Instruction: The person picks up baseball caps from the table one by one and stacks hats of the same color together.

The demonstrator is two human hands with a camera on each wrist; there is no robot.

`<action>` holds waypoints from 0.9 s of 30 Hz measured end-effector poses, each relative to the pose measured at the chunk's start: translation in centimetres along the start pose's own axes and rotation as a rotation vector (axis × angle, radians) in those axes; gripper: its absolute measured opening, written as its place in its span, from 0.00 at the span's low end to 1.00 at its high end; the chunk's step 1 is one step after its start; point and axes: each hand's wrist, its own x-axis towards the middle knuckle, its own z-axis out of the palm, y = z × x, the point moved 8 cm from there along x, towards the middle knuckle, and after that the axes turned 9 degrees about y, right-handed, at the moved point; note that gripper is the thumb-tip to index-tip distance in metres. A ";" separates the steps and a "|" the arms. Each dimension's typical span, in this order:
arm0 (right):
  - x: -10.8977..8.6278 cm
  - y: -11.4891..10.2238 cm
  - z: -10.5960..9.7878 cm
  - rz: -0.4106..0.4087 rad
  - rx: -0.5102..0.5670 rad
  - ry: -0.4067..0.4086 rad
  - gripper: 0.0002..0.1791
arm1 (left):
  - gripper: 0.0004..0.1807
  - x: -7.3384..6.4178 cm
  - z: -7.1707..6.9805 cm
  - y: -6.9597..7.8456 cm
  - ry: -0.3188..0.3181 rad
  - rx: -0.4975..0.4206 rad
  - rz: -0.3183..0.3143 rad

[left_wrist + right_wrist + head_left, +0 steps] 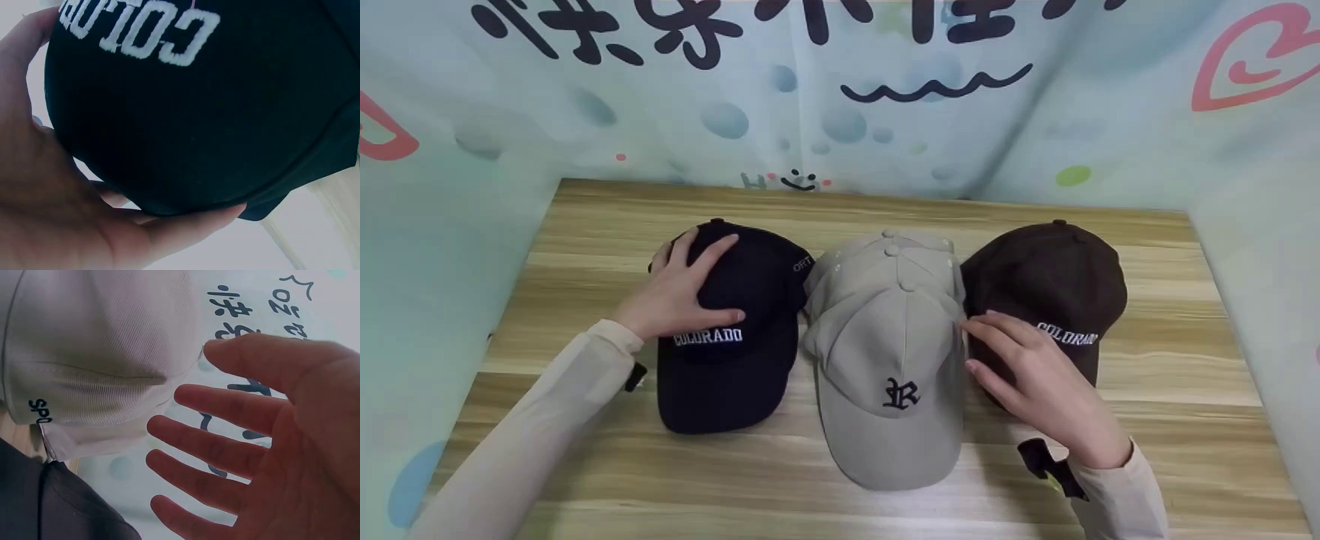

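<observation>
A navy baseball cap (727, 390) with white COLORADO lettering lies on the left of the table, brim toward me. My left hand (679, 296) grips its crown, thumb above the lettering and fingers spread over the top; in the left wrist view the hand curves round the cap's dark crown (185, 129). Beside it in the middle sits a stack of grey-beige caps (892, 442), the top one bearing a black letter emblem. My right hand (1042, 382) has its fingers extended, fingertips right at the stack's right side. Beneath that hand is a dark brown COLORADO cap (1050, 270).
The caps stand side by side on a wood-grain table (1170, 450). Behind and beside it hangs a pale printed cloth (660, 150) with black characters, bubbles and pink hearts. Dark straps (1035, 457) show at the wrists.
</observation>
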 end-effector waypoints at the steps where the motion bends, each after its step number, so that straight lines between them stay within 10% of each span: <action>1: 0.0 0.0 0.0 0.000 0.001 0.003 0.21 | 0.53 0.1 0.0 0.0 0.003 0.000 0.002; 17: 2.0 2.2 -1.6 0.013 -0.049 0.019 0.21 | 0.45 1.1 -0.4 2.0 0.033 0.125 -0.005; 27: 7.9 4.7 -1.7 0.031 -0.291 0.117 0.18 | 0.37 5.3 -0.3 6.4 0.119 0.184 -0.017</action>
